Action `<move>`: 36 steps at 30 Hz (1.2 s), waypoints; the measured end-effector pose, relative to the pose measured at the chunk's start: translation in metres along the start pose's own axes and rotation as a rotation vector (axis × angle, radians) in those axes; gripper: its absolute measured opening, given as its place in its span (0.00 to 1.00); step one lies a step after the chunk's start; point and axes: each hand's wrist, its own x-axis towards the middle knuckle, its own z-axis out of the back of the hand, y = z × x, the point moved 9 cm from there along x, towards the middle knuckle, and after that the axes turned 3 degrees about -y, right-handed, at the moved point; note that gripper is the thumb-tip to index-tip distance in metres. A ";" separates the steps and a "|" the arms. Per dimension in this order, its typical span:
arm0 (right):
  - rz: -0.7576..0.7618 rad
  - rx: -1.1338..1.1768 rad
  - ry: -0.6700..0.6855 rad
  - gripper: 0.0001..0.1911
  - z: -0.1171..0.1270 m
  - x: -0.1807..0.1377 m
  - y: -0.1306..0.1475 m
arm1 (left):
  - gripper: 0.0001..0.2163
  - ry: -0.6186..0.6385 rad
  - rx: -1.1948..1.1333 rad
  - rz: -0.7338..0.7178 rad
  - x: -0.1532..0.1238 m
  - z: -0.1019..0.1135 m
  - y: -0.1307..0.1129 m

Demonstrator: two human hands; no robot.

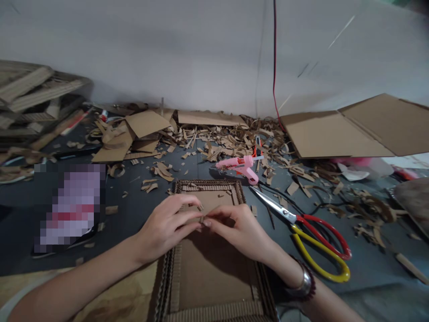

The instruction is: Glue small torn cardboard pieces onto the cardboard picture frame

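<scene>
A shallow cardboard tray [214,286] with corrugated strips along its edges lies in front of me. Above its middle, my left hand [170,221] and my right hand [236,226] meet at the fingertips. Between them is a small piece of corrugated cardboard [202,219], pinched by the thumb and fingers of both hands. A few small cardboard bits lie near the tray's far end. To the right of my right hand are scissors [288,217] with one red and one yellow handle, blades partly apart. Beyond the tray lies a pink glue gun [239,165].
Cardboard scraps [214,143] cover the back of the table by the wall. Flat cardboard sheets [348,129] lean at the right, and cardboard strips [30,89] are stacked at the left. A black cable [284,194] runs behind the scissors. A blurred-out purple object [72,205] lies left.
</scene>
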 end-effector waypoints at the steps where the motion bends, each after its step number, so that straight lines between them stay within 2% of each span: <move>1: 0.005 -0.106 -0.072 0.11 0.013 0.000 0.001 | 0.06 0.007 -0.004 0.026 0.000 -0.001 0.004; 5: -0.087 -0.665 -0.528 0.14 0.092 -0.002 0.001 | 0.04 -0.011 -0.038 0.135 -0.001 0.001 0.018; 7: -0.110 -0.849 -0.609 0.18 0.116 0.003 -0.002 | 0.03 -0.036 -0.049 0.172 0.000 0.002 0.023; 9: -0.090 -0.937 -0.590 0.20 0.125 0.015 -0.010 | 0.03 -0.051 -0.045 0.203 0.000 0.003 0.027; 12: 0.029 -0.923 -0.461 0.10 0.114 0.037 -0.024 | 0.02 -0.055 -0.035 0.247 -0.001 0.003 0.033; 14: 0.072 -0.910 -0.430 0.07 0.108 0.044 -0.031 | 0.02 -0.029 -0.035 0.280 -0.002 0.000 0.037; 17: 0.089 -0.908 -0.468 0.09 0.110 0.039 -0.030 | 0.03 0.039 -0.048 0.319 -0.004 -0.008 0.041; 22: 0.178 -0.822 -0.589 0.09 0.122 0.013 -0.005 | 0.03 0.094 -0.069 0.334 -0.008 -0.016 0.043; 28: 0.332 -0.856 -0.525 0.16 0.092 0.007 0.008 | 0.03 0.110 -0.098 0.359 -0.010 -0.021 0.046; 33: 0.383 -0.906 -0.507 0.08 0.078 0.008 0.006 | 0.04 0.107 -0.093 0.356 -0.008 -0.022 0.046; 36: 0.405 -0.934 -0.484 0.08 0.073 0.008 0.007 | 0.04 0.117 -0.095 0.352 -0.008 -0.022 0.045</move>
